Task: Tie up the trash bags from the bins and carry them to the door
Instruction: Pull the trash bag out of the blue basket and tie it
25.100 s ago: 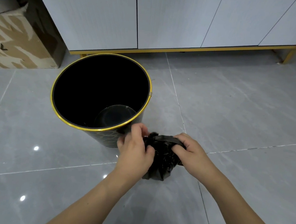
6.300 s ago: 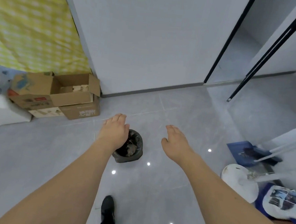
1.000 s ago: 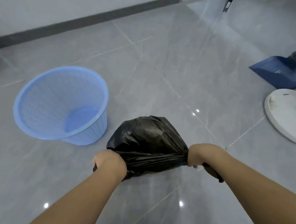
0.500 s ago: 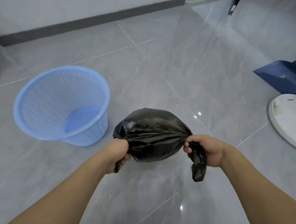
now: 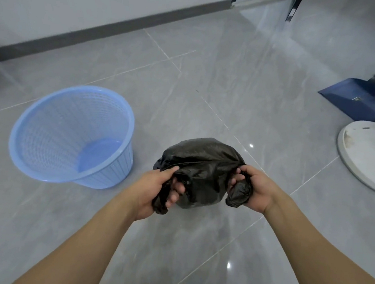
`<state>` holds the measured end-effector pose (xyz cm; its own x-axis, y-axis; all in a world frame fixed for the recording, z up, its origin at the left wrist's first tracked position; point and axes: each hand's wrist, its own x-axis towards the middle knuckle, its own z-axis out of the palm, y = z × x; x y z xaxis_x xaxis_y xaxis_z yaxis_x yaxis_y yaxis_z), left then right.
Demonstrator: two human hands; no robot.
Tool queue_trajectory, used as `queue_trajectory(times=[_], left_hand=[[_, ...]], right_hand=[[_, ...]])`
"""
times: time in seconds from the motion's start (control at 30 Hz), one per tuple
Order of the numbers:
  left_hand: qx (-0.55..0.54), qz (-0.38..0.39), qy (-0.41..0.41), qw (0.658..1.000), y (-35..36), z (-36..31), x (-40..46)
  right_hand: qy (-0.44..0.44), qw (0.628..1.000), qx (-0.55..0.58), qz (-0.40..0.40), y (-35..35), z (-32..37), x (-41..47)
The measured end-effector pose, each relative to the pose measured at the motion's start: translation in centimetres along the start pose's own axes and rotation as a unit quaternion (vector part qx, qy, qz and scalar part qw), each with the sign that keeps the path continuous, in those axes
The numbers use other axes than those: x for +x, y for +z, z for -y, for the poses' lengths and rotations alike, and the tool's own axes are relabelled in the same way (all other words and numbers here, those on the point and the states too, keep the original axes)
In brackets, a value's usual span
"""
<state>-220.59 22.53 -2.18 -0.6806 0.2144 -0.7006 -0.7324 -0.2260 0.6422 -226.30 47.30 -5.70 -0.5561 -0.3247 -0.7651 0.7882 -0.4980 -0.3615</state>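
- Head view: the black trash bag (image 5: 198, 170) is hanging just right of the blue basket (image 5: 72, 134), above the grey floor (image 5: 210, 86), stretched between both hands.
- The left hand (image 5: 156, 190) is curling its fingers round one twisted tail of film; the right hand (image 5: 252, 188) is clenching the other tail.
- The bag is looking light, soft and thin, likely slippery and easy to tear; the two gathered tails are seeming the best holds, crossed close to the bulge.
- Half a second ago the hands were set wider apart and the right tail was dangling free; now they are closing in and the tail is bunched in the fist.
- The dustpan (image 5: 360, 101) and white disc (image 5: 368, 154) are lying far right of the basket.
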Motion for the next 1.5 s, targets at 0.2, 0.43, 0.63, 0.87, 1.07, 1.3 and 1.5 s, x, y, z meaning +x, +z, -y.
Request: queue_trajectory(times=[0.2, 0.43, 0.63, 0.87, 1.07, 1.3, 1.5], left_hand=[[0.093, -0.193, 0.108, 0.971, -0.4, 0.1, 1.7], [0.715, -0.230, 0.131, 0.648, 0.1, 1.9, 2.5], [0.763, -0.219, 0.248, 0.555, 2.8, 1.1, 1.2], [0.832, -0.094, 0.178, 0.518, 3.8, 2.3, 0.4], [0.831, -0.149, 0.144, 0.516, 2.2, 1.3, -0.6], [0.766, -0.148, 0.198, 0.593, -0.9, 0.2, -1.7], [0.746, -0.195, 0.252, 0.585, -2.9, -1.4, -1.3]], right_hand=[[0.020, 0.978, 0.097, 0.184, 0.1, 1.0, -0.6], [-0.091, 0.975, 0.151, 0.136, 0.4, 1.6, -0.1], [-0.190, 0.962, 0.144, 0.132, 1.5, 2.4, -0.2], [-0.177, 0.981, -0.055, 0.058, 4.0, 0.3, -0.6], [-0.176, 0.945, -0.273, 0.047, 3.9, -1.0, -0.4], [-0.143, 0.856, -0.496, 0.032, 4.2, -2.8, 0.2], [-0.127, 0.814, -0.567, 0.014, 4.1, -2.9, 0.3]])
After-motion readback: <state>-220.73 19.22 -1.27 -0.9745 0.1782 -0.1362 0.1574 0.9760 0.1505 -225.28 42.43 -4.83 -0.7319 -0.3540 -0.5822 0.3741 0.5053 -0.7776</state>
